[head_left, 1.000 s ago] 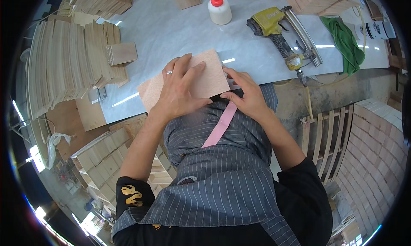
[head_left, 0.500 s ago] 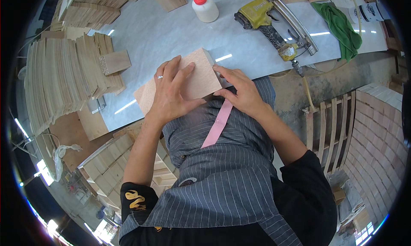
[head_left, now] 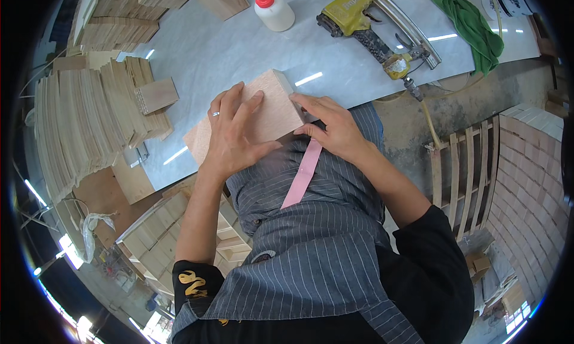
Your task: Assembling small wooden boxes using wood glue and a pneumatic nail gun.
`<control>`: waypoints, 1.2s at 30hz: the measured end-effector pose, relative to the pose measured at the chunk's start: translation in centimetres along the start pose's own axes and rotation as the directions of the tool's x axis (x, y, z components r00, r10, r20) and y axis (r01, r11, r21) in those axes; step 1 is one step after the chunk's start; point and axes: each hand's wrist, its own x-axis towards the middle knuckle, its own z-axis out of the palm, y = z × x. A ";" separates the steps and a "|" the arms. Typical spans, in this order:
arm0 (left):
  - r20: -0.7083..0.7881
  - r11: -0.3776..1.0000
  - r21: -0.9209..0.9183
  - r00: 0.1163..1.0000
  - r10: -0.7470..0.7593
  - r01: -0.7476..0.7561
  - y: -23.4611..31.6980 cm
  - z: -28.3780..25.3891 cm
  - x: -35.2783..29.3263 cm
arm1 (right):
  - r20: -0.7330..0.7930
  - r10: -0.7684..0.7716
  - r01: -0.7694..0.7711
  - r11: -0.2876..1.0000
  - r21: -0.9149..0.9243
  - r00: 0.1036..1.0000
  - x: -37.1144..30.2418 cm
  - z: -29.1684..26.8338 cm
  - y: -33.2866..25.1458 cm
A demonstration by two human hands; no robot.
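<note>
A box-shaped piece of pale pinkish wood (head_left: 272,107) lies at the table's near edge, its long side running from lower left to upper right. My left hand (head_left: 232,131) rests flat on its top with the fingers spread and the thumb stretched toward the near side. At the right end, my right hand (head_left: 335,125) grips the piece between thumb and fingers. Whether it is hollow is not visible. Just below my right thumb, a pink strip (head_left: 304,173) hangs over the striped apron (head_left: 311,236).
Stacked thin wooden panels (head_left: 78,122) stand at left. A white glue bottle with a red nozzle (head_left: 276,14) and a yellow nail gun (head_left: 350,15) with its hose lie behind the wood. A green cloth (head_left: 472,33) hangs at the far right edge; a slatted wooden pallet (head_left: 466,182) stands below.
The tabletop things sit slightly higher and farther left in view. Both hands keep nearly the same position on the wooden piece.
</note>
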 end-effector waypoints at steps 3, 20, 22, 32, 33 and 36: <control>0.004 1.000 0.002 1.000 0.007 -0.007 -0.1 -0.1 0.1 | 0.011 0.015 -0.015 1.000 0.012 1.000 0.1 -0.1 0.0; 0.024 0.999 0.033 0.999 0.041 -0.042 0.1 -0.5 0.6 | 0.017 0.017 -0.018 0.999 0.047 1.000 0.0 -0.3 0.0; 0.023 0.999 0.037 0.999 0.039 -0.040 0.1 -0.5 0.5 | 0.016 0.020 -0.021 0.998 0.054 1.000 0.1 -0.3 0.0; 0.022 0.999 0.025 0.999 0.034 -0.035 0.0 -0.2 0.5 | 0.064 0.122 -0.129 0.985 0.118 0.990 -0.2 -0.4 0.2; 0.018 0.999 0.025 0.999 0.032 -0.033 0.0 -0.1 0.5 | 0.067 0.118 -0.126 0.985 0.115 0.991 -0.1 -0.5 0.0; -0.001 0.999 0.028 1.000 0.023 -0.023 0.0 0.1 0.5 | 0.090 0.136 -0.140 0.989 0.046 0.987 0.3 -1.6 -0.9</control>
